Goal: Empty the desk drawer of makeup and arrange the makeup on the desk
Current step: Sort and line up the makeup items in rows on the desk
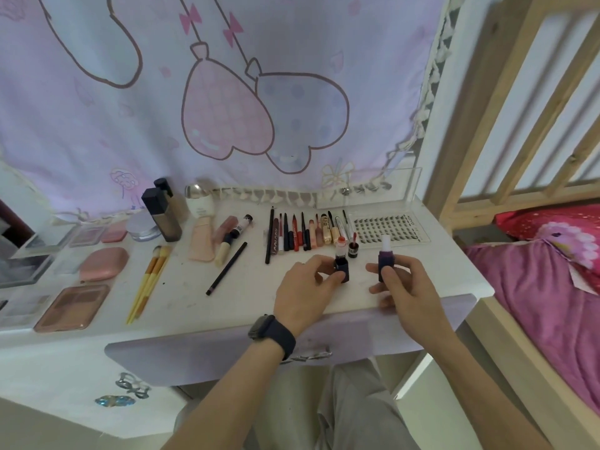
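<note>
Bare desk (pixel 259 287) lies between black pencil (pixel 227 269) and left hand (pixel 305 287); pencil row (pixel 302 233) blocks behind.

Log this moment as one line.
left hand: holds dark bottle | right hand: holds white-topped bottle | place: over desk front

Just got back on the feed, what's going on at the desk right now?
A person sits at the white desk with a small item in each hand. The left hand grips a dark purple piece low over the desk, and the right hand holds a purple tube with a white tip upright. Pencils and liners, a lash tray, brushes and palettes are laid out. The inside of the drawer is not visible.
</note>
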